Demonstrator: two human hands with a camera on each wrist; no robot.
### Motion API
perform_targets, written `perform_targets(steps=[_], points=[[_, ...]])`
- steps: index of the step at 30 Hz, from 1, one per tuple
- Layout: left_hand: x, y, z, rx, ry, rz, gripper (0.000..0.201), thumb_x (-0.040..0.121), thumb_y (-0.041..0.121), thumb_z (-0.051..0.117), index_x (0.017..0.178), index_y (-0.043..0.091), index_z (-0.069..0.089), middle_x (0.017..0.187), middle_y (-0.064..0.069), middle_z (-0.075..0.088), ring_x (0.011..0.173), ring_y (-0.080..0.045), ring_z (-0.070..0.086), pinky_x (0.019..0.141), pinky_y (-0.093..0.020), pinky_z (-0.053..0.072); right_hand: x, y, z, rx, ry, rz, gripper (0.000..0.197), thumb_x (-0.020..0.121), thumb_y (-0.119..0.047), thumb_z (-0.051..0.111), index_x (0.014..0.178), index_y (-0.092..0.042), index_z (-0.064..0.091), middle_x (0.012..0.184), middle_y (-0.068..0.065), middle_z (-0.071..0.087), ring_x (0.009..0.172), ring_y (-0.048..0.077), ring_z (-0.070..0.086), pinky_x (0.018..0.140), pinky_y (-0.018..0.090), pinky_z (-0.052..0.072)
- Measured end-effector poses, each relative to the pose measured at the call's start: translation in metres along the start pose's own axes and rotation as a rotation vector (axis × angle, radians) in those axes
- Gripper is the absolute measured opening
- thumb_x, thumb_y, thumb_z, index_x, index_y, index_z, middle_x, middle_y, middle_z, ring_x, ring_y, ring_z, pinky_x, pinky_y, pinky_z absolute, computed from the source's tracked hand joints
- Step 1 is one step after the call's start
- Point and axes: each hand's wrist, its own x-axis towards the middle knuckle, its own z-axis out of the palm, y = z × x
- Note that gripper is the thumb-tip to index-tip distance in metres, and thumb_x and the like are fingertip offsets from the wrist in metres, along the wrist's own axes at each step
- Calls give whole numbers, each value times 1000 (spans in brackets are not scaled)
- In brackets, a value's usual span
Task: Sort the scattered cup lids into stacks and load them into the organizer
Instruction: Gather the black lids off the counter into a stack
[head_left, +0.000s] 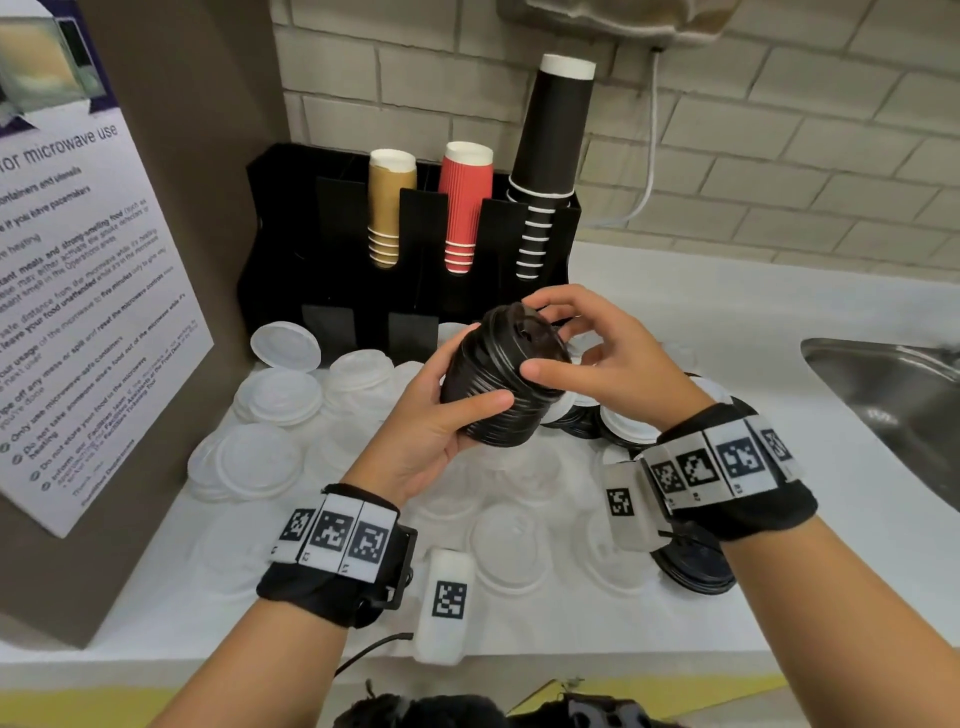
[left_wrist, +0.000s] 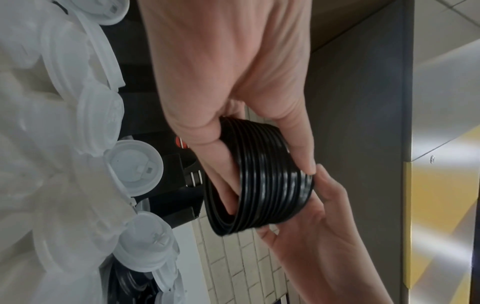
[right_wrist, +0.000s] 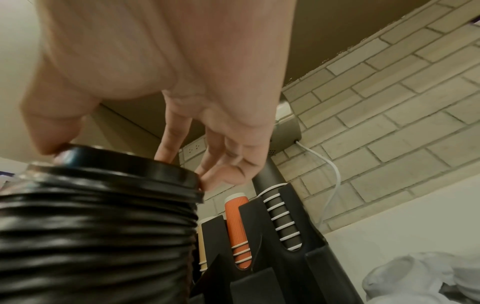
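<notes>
Both hands hold one stack of black lids above the counter.
Head view: left hand (head_left: 441, 415) cups the black lid stack (head_left: 501, 376), right hand (head_left: 597, 358) pinches its top, before the organizer (head_left: 410, 322), over white lids (head_left: 280, 397). Left wrist: fingers wrap the stack. Right wrist, blurred: fingertips seemingly pinch the top lid.

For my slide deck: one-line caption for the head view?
Both hands, left hand and right hand, hold a black lid stack above scattered white lids.
</notes>
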Motion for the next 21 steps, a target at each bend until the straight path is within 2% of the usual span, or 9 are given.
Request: perform_targets(steps=[3,6,11,21], points=[[1,-2,3,27,-38,-31,76,70,8,79,137,27,50,125,-4,65,114,-21,65,78,-28,56,0,-1,-6,-31,-43,17,37,82,-18,74,116,-27,62,108,-10,62,89,-5,53,68,6,41],[3,-5,7,30,-63,-48,72,73,6,74,137,25,50,121,-4,67,113,-22,65,78,-29,56,0,-1,-11,-48,-94,41,37,84,-15,71,116,-31,62,114,-9,63,95,-3,54,69,7,42],[7,-8,11,6,-83,-49,68,73,6,72,135,27,51,121,-3,67,112,-21,65,78,-29,56,-4,1,-18,-36,-138,63,40,84,-11,70,119,-30,63,115,-12,65,98,1,56,68,6,43],[12,-14,20,-2,-119,-48,61,75,8,72,129,30,54,116,1,70,111,-20,66,78,-28,56,-8,3,-29,-140,-139,62,42,79,-25,77,118,-31,64,112,-20,62,98,-1,55,75,8,43]])
